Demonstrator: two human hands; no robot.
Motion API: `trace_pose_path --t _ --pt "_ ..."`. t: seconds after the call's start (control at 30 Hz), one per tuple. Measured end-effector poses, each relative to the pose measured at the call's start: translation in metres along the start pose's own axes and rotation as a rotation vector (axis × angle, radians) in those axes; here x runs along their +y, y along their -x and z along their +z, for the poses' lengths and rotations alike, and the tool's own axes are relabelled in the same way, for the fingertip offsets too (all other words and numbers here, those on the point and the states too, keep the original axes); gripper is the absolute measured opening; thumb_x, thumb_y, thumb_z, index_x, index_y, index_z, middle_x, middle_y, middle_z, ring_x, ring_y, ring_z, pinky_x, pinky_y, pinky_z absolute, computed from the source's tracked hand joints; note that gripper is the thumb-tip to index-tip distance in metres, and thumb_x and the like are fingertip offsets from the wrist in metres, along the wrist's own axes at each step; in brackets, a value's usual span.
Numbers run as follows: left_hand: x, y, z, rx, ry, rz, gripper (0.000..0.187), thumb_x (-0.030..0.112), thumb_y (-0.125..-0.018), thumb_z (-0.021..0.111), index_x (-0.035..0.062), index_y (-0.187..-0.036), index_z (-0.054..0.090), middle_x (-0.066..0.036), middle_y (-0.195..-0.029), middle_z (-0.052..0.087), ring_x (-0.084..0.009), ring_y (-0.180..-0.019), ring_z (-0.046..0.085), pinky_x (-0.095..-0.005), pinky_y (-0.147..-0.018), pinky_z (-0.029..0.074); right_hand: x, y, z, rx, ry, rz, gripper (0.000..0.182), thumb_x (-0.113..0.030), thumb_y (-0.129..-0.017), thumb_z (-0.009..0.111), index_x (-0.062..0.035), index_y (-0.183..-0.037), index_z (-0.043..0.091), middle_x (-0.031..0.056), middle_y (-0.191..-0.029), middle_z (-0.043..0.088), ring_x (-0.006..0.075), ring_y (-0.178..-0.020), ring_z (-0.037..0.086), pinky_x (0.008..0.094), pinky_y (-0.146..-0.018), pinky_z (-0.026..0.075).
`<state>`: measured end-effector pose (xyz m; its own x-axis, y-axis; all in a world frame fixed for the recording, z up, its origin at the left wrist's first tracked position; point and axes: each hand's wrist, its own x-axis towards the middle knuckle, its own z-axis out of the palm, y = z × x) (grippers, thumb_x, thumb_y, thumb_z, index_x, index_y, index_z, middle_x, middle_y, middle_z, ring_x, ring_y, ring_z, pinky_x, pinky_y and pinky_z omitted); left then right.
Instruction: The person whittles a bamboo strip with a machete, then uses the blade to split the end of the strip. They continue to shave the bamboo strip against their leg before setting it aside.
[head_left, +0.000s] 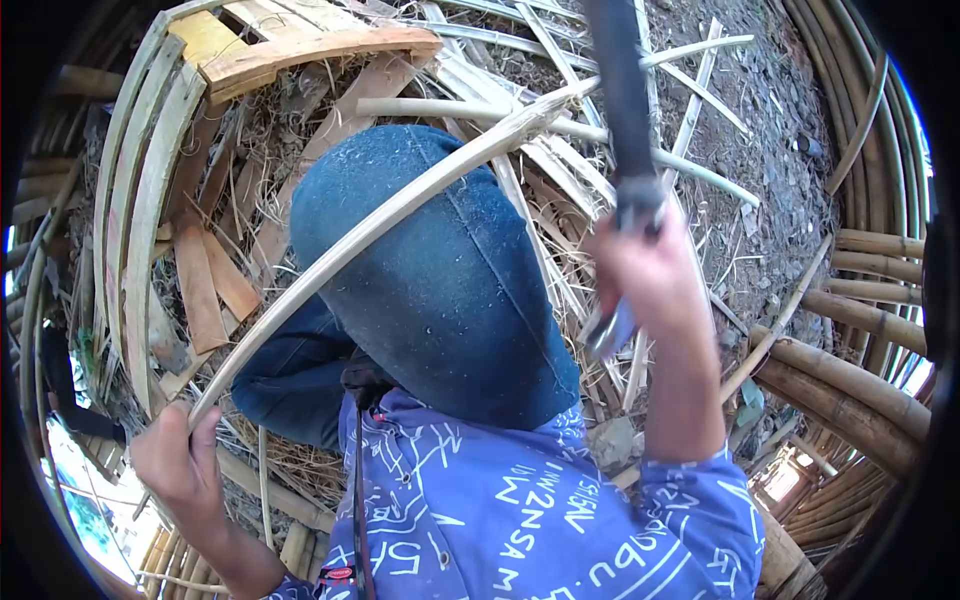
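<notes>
My left hand (pixel 180 458) is closed round the near end of a long split bamboo strip (pixel 385 215). The strip slants up and across my raised knee in blue jeans (pixel 430 270), and its far part reaches the loose strips on the ground. In my right hand (pixel 648 275), blurred by motion, is the handle of a machete. The dark machete blade (pixel 618 95) points away from me, to the right of the knee, and overlaps the far bamboo pieces in this view.
A slatted wooden crate (pixel 150 210) stands at the left, with wood pieces (pixel 200 280) and shavings beside it. Bamboo strips (pixel 690 110) lie across the dirt ahead. Thick bamboo poles (pixel 840 400) line the right side, with more poles at the left edge.
</notes>
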<state>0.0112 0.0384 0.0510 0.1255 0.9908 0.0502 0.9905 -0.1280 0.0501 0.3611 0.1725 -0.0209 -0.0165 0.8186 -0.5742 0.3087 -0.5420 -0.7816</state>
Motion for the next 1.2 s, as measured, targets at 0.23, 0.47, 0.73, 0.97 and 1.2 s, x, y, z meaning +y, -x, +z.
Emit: trace_pose_path --t 0.23,0.47,0.73,0.97,1.2 --pt "0.002 -0.005 0.004 0.006 0.083 -0.032 0.024 0.012 -0.077 0.072 -0.0008 -0.074 0.052 -0.011 -0.055 0.038 -0.0267 -0.045 0.039 -0.0371 -0.044 0.026 -0.006 0.005 0.002 0.066 -0.082 0.1 0.044 0.0 -0.069 0.061 0.0019 -0.111 0.05 0.0029 -0.075 0.052 0.0075 -0.066 0.051 0.0246 -0.057 0.043" --pt "0.002 -0.006 0.003 0.032 0.067 -0.047 0.025 0.013 -0.076 0.074 0.0006 -0.071 0.052 -0.011 -0.056 0.04 -0.027 -0.046 0.039 -0.0372 -0.046 0.027 0.003 0.0 -0.001 -0.038 0.069 0.158 0.061 -0.002 -0.068 0.061 0.0077 -0.126 0.043 0.005 -0.08 0.058 0.0088 -0.071 0.055 0.0242 -0.063 0.044" --pt "0.006 -0.007 0.003 0.046 0.06 -0.063 0.027 0.012 -0.073 0.076 0.0013 -0.069 0.052 -0.011 -0.054 0.04 -0.0277 -0.045 0.038 -0.0363 -0.044 0.026 0.025 0.011 0.017 -0.042 -0.112 -0.13 0.038 0.0 -0.069 0.061 -0.001 -0.106 0.051 -0.0009 -0.073 0.055 0.0034 -0.063 0.051 0.0201 -0.056 0.043" --pt "-0.002 -0.004 0.004 0.035 0.098 -0.12 0.028 0.008 -0.072 0.076 0.0005 -0.069 0.049 -0.011 -0.054 0.039 -0.0273 -0.045 0.038 -0.0362 -0.044 0.026 0.013 0.014 0.011 -0.089 -0.08 -0.011 0.059 0.0 -0.067 0.064 0.0002 -0.124 0.048 0.0018 -0.079 0.053 0.0063 -0.068 0.049 0.0216 -0.06 0.041" --pt "0.0 -0.01 0.007 0.055 0.086 -0.017 0.031 0.009 -0.073 0.076 0.0002 -0.068 0.047 -0.011 -0.054 0.034 -0.027 -0.043 0.036 -0.0359 -0.043 0.026 0.012 0.015 0.018 -0.147 0.02 -0.138 0.051 0.0 -0.069 0.062 0.0014 -0.119 0.049 0.001 -0.076 0.052 0.0063 -0.066 0.051 0.0235 -0.058 0.042"
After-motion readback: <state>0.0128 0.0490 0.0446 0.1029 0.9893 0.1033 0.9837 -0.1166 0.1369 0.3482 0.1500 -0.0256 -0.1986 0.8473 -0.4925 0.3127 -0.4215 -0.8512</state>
